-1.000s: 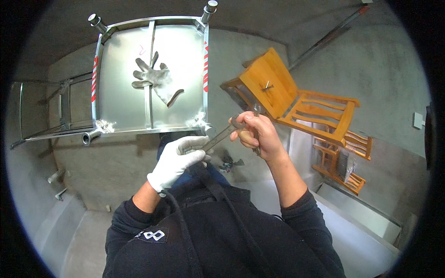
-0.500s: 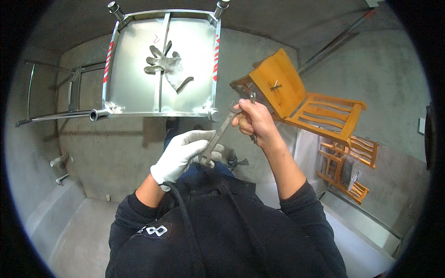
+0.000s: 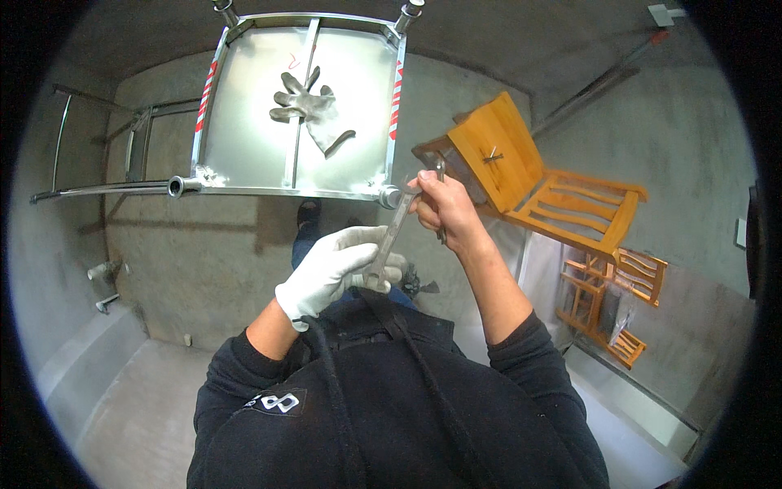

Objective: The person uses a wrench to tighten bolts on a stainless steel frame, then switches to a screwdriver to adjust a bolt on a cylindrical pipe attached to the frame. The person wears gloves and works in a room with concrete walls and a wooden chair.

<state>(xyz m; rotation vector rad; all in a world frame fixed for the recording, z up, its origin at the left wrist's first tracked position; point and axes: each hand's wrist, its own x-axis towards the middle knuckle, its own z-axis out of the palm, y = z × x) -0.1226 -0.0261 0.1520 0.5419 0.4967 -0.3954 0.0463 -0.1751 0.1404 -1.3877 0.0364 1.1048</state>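
Note:
My left hand (image 3: 330, 273), in a white work glove, is closed around the lower part of a grey open-end wrench (image 3: 393, 238). The wrench slants upward, its upper jaw beside the fingers of my right hand (image 3: 445, 205). That hand is bare and closed around a second, darker tool that looks like a wrench (image 3: 441, 169); its middle is hidden by my fingers. Whether my right fingertips touch the first wrench, I cannot tell. Ahead of my hands, a grey-and-white glove (image 3: 314, 110) lies on a metal panel with a tubular frame (image 3: 244, 106).
A yellow wooden chair (image 3: 562, 200) lies tipped at the right, small metal pieces (image 3: 493, 155) on its seat. More wooden chair frames (image 3: 611, 285) are behind it. Metal tubing (image 3: 106, 194) extends at the left. A pipe stub (image 3: 102, 270) projects from the left wall.
The wrench in my left hand has turned a little more upright, and that hand has shifted slightly right. The whole view has moved a little. Both hands keep their grips.

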